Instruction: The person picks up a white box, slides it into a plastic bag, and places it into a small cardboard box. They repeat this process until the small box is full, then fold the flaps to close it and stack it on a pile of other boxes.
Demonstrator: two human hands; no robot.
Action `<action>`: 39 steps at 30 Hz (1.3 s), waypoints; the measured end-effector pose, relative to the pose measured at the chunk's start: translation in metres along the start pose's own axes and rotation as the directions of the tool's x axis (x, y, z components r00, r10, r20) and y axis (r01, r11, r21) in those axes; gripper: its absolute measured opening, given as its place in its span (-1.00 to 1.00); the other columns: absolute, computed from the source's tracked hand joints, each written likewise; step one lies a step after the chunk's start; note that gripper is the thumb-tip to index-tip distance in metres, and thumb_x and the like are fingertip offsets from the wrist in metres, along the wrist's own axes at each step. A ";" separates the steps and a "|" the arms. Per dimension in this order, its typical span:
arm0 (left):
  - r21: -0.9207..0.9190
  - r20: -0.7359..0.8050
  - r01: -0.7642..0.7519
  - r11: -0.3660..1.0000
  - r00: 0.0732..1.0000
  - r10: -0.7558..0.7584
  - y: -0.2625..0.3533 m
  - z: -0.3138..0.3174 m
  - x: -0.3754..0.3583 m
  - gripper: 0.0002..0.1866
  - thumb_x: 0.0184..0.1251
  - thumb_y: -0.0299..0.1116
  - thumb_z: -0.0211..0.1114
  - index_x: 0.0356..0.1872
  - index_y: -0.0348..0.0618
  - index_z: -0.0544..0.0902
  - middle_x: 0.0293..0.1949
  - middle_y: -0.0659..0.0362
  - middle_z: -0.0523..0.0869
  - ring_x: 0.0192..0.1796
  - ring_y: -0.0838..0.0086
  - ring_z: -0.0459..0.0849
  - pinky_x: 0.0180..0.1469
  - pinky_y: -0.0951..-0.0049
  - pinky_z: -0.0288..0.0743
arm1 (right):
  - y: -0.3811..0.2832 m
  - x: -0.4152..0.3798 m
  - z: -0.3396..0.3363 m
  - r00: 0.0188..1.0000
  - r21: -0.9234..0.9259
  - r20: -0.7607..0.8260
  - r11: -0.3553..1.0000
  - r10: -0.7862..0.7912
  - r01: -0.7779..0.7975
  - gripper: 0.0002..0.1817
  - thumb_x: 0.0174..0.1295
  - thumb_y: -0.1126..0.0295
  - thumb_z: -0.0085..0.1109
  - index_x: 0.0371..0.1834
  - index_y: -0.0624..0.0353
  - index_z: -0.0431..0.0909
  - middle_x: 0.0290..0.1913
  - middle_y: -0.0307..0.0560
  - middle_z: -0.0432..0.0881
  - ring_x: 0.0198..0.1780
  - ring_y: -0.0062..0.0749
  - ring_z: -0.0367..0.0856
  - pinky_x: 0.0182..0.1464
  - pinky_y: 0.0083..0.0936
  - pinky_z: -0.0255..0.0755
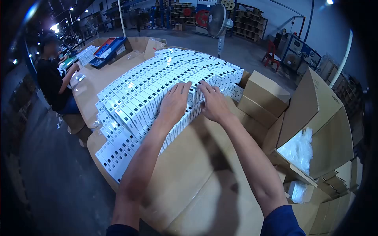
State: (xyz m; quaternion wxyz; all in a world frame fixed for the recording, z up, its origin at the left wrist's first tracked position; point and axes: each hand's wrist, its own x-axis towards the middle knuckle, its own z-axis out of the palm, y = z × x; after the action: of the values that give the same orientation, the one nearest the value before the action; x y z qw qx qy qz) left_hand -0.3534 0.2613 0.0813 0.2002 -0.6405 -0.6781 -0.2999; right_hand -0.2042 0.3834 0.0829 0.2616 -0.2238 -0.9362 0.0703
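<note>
Many small white boxes (149,80) with black squares on their ends stand packed in tight rows, forming a large stepped stack on a cardboard-covered table. At the near side of this stack, my left hand (173,103) lies over box tops with its fingers bent around them. Just right of it, my right hand (214,104) curls its fingers over the edge of the same row. Between the two hands a few white boxes (192,96) show, gripped from both sides. My fingertips and the exact number of boxes held are partly hidden.
Brown cardboard (189,169) covers the table. On the right stand a closed carton (264,94) and an open carton (330,118) with clear plastic bags (297,151). A person (55,74) sits at far left near a blue tray (108,53). A fan (217,21) stands behind.
</note>
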 end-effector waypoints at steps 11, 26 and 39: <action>0.052 -0.027 -0.019 0.998 0.999 0.021 -0.013 -0.011 -0.008 -0.63 0.17 -0.64 0.44 0.04 -0.17 0.75 0.13 0.02 0.63 0.22 0.10 0.62 0.28 0.15 0.56 | -0.003 0.004 -0.007 0.995 -0.058 0.097 0.998 0.024 -0.018 -0.24 0.14 0.49 0.31 0.51 0.04 0.39 0.66 0.14 0.17 0.50 0.23 0.35 0.45 0.06 0.41; -0.378 -0.128 -0.320 0.869 0.947 0.294 0.208 -0.098 -0.057 -0.58 0.10 -0.76 0.41 0.03 -0.24 0.70 0.10 -0.02 0.62 0.12 0.04 0.67 0.15 0.11 0.60 | -0.042 -0.205 -0.180 0.916 0.937 0.332 0.032 0.227 -0.347 -0.55 0.65 0.12 0.07 0.45 0.08 0.50 0.09 -0.15 0.59 -0.10 -0.57 0.62 -0.13 -0.52 0.72; -0.288 0.301 -0.319 0.903 0.865 0.401 0.394 0.044 0.098 -0.78 0.32 -0.51 0.35 -0.05 -0.36 0.72 -0.13 -0.20 0.76 -0.04 -0.11 0.76 0.02 0.06 0.68 | 0.108 -0.340 -0.318 0.726 0.701 -0.083 0.558 0.683 -0.445 -0.72 0.47 0.53 0.07 0.13 0.21 0.72 -0.05 -0.13 0.73 -0.09 -0.52 0.64 -0.05 -0.50 0.57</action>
State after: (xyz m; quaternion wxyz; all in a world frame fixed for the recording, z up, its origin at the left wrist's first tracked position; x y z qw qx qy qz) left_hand 0.0310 0.3633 0.1722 0.0530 -0.8183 -0.5313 -0.2129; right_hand 0.2627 0.3289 0.1716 0.4437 -0.4223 -0.6670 0.4242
